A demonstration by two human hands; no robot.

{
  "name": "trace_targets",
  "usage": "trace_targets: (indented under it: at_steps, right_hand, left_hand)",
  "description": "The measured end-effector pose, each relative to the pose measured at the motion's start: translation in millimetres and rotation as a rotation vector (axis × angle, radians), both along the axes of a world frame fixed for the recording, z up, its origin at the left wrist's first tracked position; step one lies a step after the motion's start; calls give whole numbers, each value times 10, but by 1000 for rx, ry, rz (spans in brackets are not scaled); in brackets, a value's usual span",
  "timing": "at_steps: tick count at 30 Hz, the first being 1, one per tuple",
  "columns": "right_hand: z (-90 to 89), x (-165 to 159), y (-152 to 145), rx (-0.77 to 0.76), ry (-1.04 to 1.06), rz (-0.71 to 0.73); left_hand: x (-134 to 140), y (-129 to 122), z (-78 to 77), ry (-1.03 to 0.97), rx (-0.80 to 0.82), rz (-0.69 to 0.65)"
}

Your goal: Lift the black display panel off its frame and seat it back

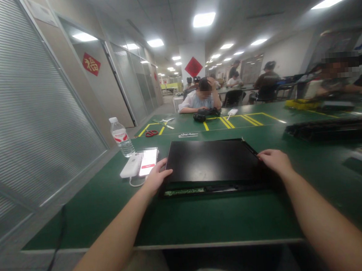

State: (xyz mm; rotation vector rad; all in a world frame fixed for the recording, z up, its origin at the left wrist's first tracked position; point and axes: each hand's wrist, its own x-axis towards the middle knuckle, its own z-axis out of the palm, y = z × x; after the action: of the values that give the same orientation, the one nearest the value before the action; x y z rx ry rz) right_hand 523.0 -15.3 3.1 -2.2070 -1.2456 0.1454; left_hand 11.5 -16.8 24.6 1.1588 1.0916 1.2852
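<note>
A flat black screen panel (pixel 210 160) lies tilted over a dark housing, its near edge standing clear of the part below. Along that gap a strip of green circuit board (pixel 184 191) shows in the black housing (pixel 221 188). My left hand (pixel 156 177) grips the panel's left edge, thumb on top and fingers partly hidden beneath. At the opposite edge, my right hand (pixel 274 161) pinches the panel near its far right corner, where a thin rim of the housing also shows. Most of the housing's inside is hidden under the panel.
Left of the panel are a lit phone (pixel 148 161), a white power bank (pixel 130 165) with a cable, and a water bottle (pixel 122 137). Red-handled scissors (pixel 152 133) lie farther back on the green table (pixel 112 221). A co-worker (pixel 201 97) sits opposite; another dark unit (pixel 324 128) is at right.
</note>
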Motion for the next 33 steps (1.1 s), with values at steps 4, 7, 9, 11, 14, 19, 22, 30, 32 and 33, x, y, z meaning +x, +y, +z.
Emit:
trace_targets:
  at_steps: [4, 7, 9, 11, 14, 19, 22, 30, 32, 33]
  right_hand:
    - [-23, 16, 9, 30, -5, 10]
    - [-17, 10, 2, 24, -10, 17]
    - [-4, -7, -8, 11, -19, 13]
    - [6, -23, -16, -1, -21, 6]
    - [-4, -26, -14, -3, -26, 10]
    - [-52, 16, 16, 16, -40, 25]
    - [-52, 21, 20, 24, -38, 23]
    - [34, -51, -29, -34, -17, 14]
    - [42, -62, -37, -38, -12, 11]
    - [42, -64, -39, -39, -11, 9]
  left_hand:
    - [-20, 23, -22, 98, 6, 42]
    - [-32, 30, -32, 220, 25, 73]
    - [-34, 33, -43, 260, 32, 62]
    - [-36, 38, -61, 280, 45, 38]
    - [-51, 60, -97, 327, 61, 36]
    - [-104, 111, -158, 441, 74, 39]
    - [-126, 121, -177, 494, 63, 51]
    - [-118, 84, -142, 551, 33, 64]
    - [-117, 79, -137, 557, 28, 62]
    - [-117, 78, -137, 556, 26, 62]
